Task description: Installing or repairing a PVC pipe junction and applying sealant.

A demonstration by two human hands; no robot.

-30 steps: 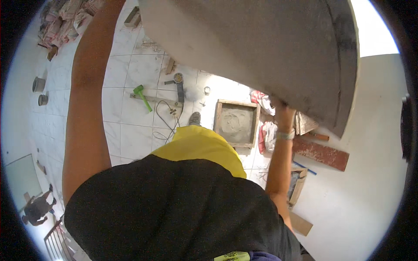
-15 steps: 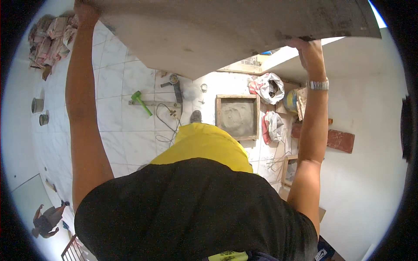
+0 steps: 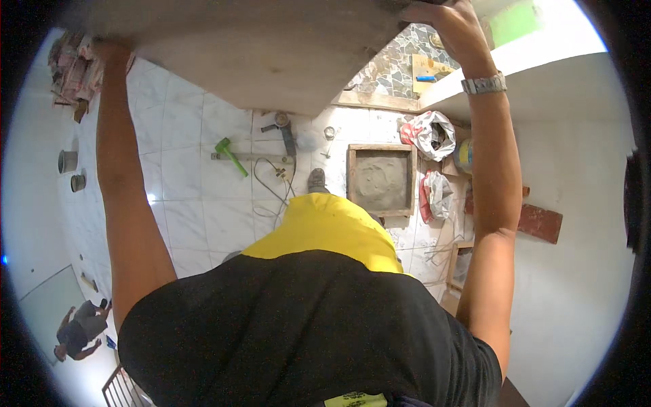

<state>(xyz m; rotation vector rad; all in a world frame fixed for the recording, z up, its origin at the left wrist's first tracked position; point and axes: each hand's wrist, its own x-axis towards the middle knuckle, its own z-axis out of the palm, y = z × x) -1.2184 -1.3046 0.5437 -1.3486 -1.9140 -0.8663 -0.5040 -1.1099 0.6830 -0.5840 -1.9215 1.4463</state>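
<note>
A large grey board or panel (image 3: 258,61) is raised overhead across the top of the view. My left hand (image 3: 112,51) grips its left edge, with the fingers partly hidden in shadow. My right hand (image 3: 447,24) has its fingers wrapped on the board's right edge, and a metal watch (image 3: 483,83) is on that wrist. Below lie a wooden tray of grey mix (image 3: 380,180), an angle grinder (image 3: 285,132) with a cable, a green mallet (image 3: 230,156) and a straight bar (image 3: 264,157) on the tiled floor.
White sacks with red (image 3: 432,136) (image 3: 437,197), reddish planks (image 3: 539,224) and a wooden frame (image 3: 454,264) lie by the right wall. Buckets (image 3: 68,161) and piled sacks (image 3: 71,68) are at left. A co-worker (image 3: 81,329) is at lower left, near a railing (image 3: 119,390).
The board has risen toward the top of the view, uncovering a sill and patterned surface at upper right. My right hand has moved up with it; my left hand has shifted left.
</note>
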